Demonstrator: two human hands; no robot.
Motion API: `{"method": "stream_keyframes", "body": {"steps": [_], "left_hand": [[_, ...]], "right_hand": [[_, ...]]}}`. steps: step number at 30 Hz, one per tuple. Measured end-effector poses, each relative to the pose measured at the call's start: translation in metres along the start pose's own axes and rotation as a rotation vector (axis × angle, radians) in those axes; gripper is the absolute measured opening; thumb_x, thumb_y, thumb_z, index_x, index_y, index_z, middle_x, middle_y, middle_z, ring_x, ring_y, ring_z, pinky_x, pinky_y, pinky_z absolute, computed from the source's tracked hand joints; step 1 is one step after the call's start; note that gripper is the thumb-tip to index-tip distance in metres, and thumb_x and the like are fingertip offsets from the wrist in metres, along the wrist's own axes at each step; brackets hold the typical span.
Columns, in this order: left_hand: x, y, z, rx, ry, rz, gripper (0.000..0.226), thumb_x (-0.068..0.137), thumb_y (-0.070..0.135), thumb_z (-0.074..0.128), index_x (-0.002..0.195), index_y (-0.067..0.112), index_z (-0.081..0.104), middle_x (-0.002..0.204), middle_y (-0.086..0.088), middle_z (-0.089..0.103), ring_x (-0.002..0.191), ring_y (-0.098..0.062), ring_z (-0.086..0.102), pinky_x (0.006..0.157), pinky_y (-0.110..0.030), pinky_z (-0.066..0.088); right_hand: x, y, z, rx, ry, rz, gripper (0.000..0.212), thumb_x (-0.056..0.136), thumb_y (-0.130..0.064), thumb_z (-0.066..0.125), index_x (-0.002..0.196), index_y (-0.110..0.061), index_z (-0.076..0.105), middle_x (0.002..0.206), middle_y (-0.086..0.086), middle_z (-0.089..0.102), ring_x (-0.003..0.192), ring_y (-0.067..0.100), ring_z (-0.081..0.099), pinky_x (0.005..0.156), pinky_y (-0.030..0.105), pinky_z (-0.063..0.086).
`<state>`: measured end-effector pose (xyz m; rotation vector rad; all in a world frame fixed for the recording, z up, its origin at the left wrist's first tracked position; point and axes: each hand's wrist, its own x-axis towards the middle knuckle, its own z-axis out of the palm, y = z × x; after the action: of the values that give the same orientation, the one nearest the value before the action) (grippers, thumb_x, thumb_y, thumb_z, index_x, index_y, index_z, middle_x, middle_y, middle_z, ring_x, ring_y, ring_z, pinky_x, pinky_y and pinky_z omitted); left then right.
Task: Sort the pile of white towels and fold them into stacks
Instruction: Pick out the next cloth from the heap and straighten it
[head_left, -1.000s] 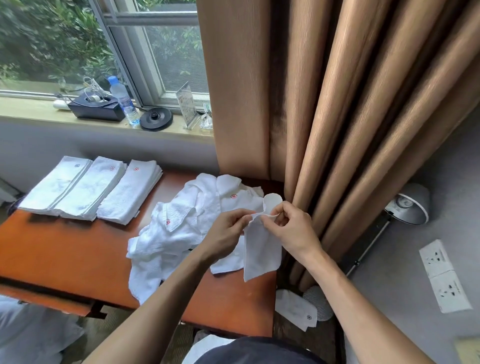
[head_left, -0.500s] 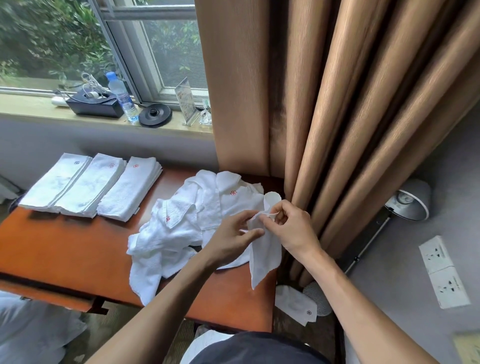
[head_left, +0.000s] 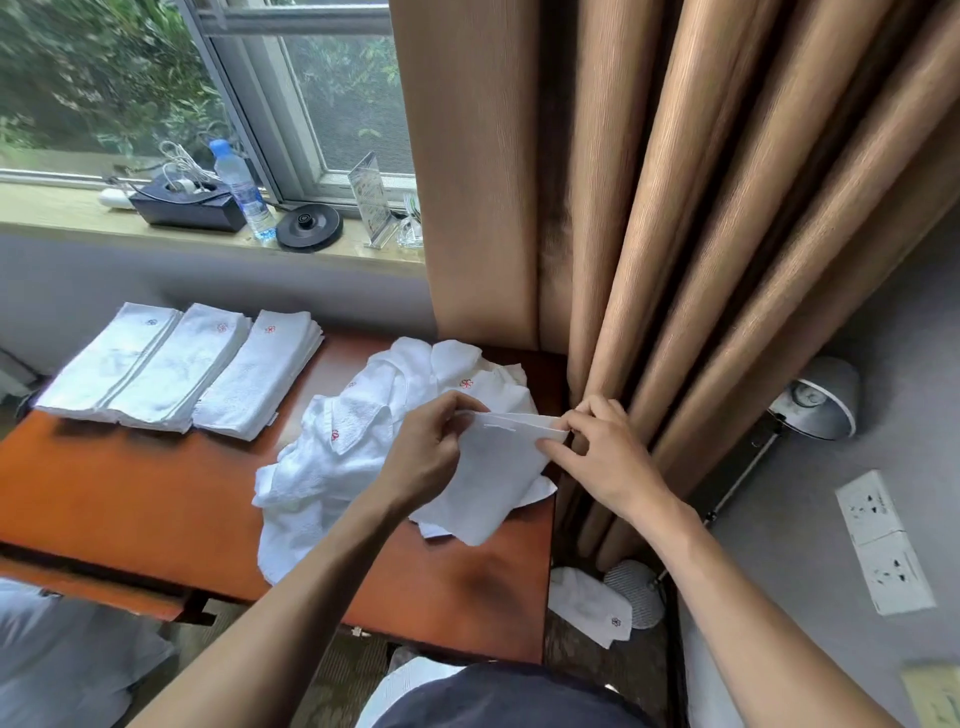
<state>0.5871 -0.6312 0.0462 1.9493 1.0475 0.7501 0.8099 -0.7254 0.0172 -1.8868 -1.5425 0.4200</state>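
Left hand (head_left: 431, 453) pinches one top corner of a small white cloth towel (head_left: 498, 480); right hand (head_left: 602, 460) pinches the other. It hangs above the orange-brown wooden table (head_left: 130, 493), over the crumpled white towel pile (head_left: 337, 462)

White towel (head_left: 496, 470) stretched above pile (head_left: 363, 441)

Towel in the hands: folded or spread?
Half folded. Two layered edges run along the top of the towel between the left hand and right hand; the rest hangs loose.

The orange-brown worktop (head_left: 130, 499) carries three folded towel stacks (head_left: 182, 374) side by side at far left and a loose towel pile (head_left: 353, 447) toward the right.
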Motion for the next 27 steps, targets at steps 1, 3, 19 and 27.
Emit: {"method": "stream_keyframes", "body": {"steps": [1, 3, 19, 27], "left_hand": [[0.001, -0.001, -0.001, 0.027, 0.004, 0.001, 0.031, 0.099, -0.001, 0.052, 0.099, 0.022, 0.072, 0.095, 0.018, 0.073, 0.095, 0.002, 0.066, 0.077, -0.012, 0.045], [0.001, -0.003, -0.002, 0.087, 0.012, -0.016, 0.028, 0.099, 0.002, 0.054, 0.101, 0.023, 0.071, 0.096, 0.011, 0.074, 0.097, -0.006, 0.068, 0.081, -0.026, 0.051], [-0.022, 0.003, 0.002, -0.234, -0.042, -0.335, 0.044, 0.083, 0.019, 0.058, 0.119, 0.029, 0.035, 0.133, 0.006, 0.038, 0.120, 0.002, 0.059, 0.080, -0.015, 0.053], [-0.020, -0.011, -0.031, -0.293, 0.113, -0.366, 0.027, 0.102, 0.005, 0.054, 0.124, 0.020, 0.059, 0.119, 0.003, 0.071, 0.115, -0.007, 0.065, 0.099, -0.027, 0.049]], "right_hand": [[0.000, -0.003, -0.001, 0.068, -0.007, -0.008, 0.020, 0.087, -0.031, 0.080, 0.080, -0.026, 0.063, 0.097, -0.007, 0.052, 0.093, 0.000, 0.047, 0.082, 0.015, 0.037], [0.001, -0.011, 0.000, 0.244, -0.038, 0.022, 0.024, 0.088, -0.019, 0.081, 0.079, -0.025, 0.060, 0.103, -0.004, 0.062, 0.094, 0.001, 0.058, 0.081, 0.017, 0.046], [0.025, -0.060, 0.049, 0.715, -0.093, 0.246, 0.012, 0.091, -0.026, 0.079, 0.091, -0.020, 0.068, 0.087, -0.004, 0.073, 0.087, 0.015, 0.072, 0.080, 0.038, 0.059], [0.051, -0.111, 0.082, 0.957, -0.319, 0.221, 0.029, 0.109, -0.032, 0.052, 0.104, -0.018, 0.077, 0.103, 0.007, 0.079, 0.099, 0.022, 0.076, 0.092, 0.036, 0.060]]}}
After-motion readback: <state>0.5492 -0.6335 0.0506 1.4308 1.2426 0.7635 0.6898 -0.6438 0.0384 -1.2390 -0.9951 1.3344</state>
